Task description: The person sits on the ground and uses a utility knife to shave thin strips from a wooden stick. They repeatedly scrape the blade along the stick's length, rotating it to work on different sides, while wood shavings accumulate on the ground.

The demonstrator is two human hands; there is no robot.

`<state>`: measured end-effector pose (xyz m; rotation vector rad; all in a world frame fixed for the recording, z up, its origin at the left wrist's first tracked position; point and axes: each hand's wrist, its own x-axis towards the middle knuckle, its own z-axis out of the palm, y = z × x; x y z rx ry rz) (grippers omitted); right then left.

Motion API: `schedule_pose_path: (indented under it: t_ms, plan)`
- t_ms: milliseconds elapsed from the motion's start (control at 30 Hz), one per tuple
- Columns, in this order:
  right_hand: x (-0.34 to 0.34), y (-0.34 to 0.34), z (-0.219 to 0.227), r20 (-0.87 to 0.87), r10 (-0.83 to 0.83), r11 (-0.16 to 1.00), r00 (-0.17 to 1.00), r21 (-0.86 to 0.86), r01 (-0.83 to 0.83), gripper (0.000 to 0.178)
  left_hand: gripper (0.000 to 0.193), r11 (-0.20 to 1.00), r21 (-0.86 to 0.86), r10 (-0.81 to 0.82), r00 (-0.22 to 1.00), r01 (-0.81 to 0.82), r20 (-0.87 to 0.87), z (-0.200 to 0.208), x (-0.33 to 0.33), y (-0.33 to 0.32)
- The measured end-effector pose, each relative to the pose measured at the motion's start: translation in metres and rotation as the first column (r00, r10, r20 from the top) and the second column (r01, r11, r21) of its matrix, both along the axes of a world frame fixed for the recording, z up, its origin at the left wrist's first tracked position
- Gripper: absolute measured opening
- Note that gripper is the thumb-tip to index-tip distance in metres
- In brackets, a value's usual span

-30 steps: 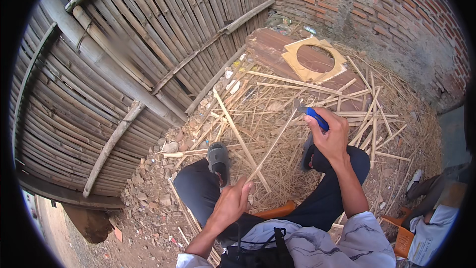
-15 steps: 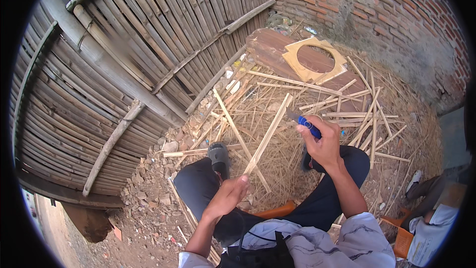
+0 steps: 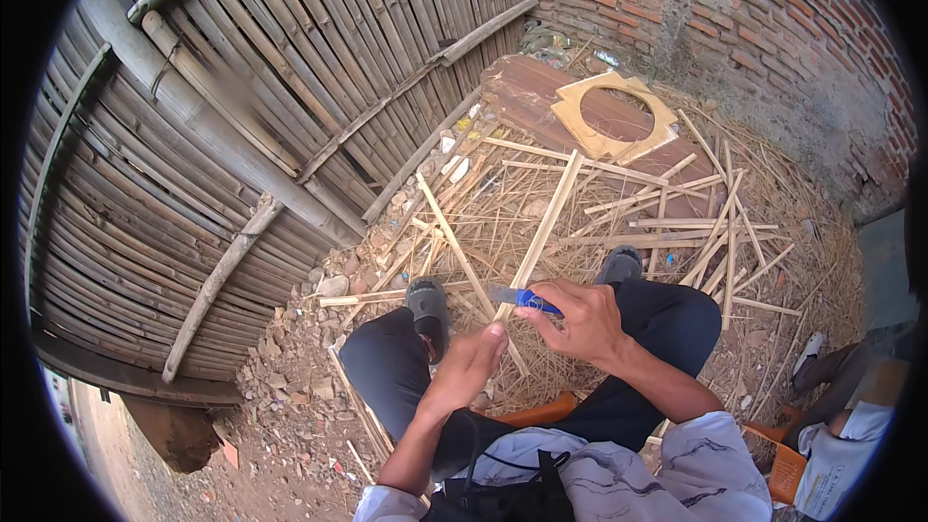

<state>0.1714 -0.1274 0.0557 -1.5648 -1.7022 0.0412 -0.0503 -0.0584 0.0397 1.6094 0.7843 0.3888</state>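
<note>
My left hand [image 3: 467, 364] is closed round the near end of a long pale bamboo strip [image 3: 547, 232], which slants away from me up and to the right. In my right hand [image 3: 583, 322] is a knife [image 3: 537, 303] with a blue handle, gripped in closed fingers. Its grey blade [image 3: 505, 294] lies across the strip just beyond my left thumb; whether the edge bites into the strip is too small to tell. Another thin strip [image 3: 454, 242] lies on the ground to the left of the held one, partly hidden behind my left hand and the held strip.
Several loose strips [image 3: 725, 232] are scattered over straw at the right. A brown board [image 3: 522, 92] carries a tan panel with a round hole [image 3: 580, 106]. A bamboo fence [image 3: 290, 48] stands left, a brick wall [image 3: 773, 29] behind. Another person's leg [image 3: 822, 367] shows at right.
My right hand has brought the knife down and left, from beside the strip's far end to near my left hand. My left hand and the strip have shifted slightly up and right.
</note>
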Motion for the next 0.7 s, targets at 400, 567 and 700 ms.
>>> schedule_pose_path:
  t_ms: [400, 567, 700]
  plan:
    - [0.008, 0.001, 0.003, 0.006, -0.056, 0.998, 0.998, 0.021, 0.056, 0.028, 0.056, 0.996, 0.09, 0.031, 0.999, -0.028, -0.04, -0.001, -0.003, -0.008]
    - [0.024, 0.004, -0.001, 0.029, -0.169, 0.979, 0.985, 0.119, 0.164, 0.028, 0.054, 0.994, 0.109, -0.019, 0.994, 0.03, -0.105, 0.005, -0.016, -0.01]
    - [0.059, 0.005, 0.021, -0.058, -0.348, 0.935, 0.936, 0.057, 0.351, 0.028, 0.053, 0.991, 0.123, -0.043, 0.995, 0.054, -0.092, -0.006, -0.039, -0.026]
